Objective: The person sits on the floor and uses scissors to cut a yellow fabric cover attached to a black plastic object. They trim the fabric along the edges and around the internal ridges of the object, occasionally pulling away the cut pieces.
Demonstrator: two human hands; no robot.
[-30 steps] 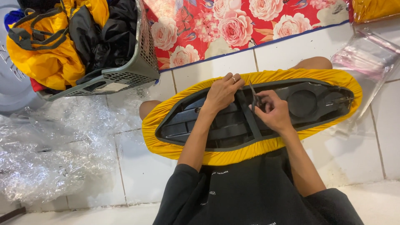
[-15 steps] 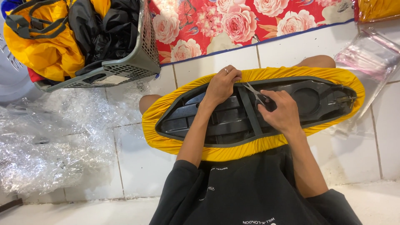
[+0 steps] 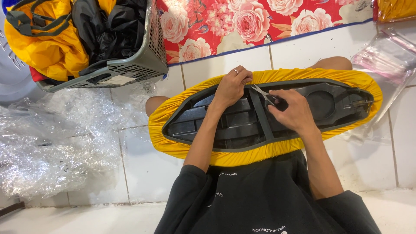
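right hand [image 3: 291, 112] grips scissors [image 3: 262, 93] (over seat [image 3: 242, 123])

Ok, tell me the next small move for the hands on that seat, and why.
Probably snip: the right hand holds small scissors right at the yellow cover's far edge, where the left hand pinches the fabric. The blades look open at that spot, so closing them seems the likely move.

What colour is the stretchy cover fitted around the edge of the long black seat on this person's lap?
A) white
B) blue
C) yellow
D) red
C: a yellow cover wraps round the rim of the black seat base, where the left hand grips its far edge and the right hand holds small scissors.
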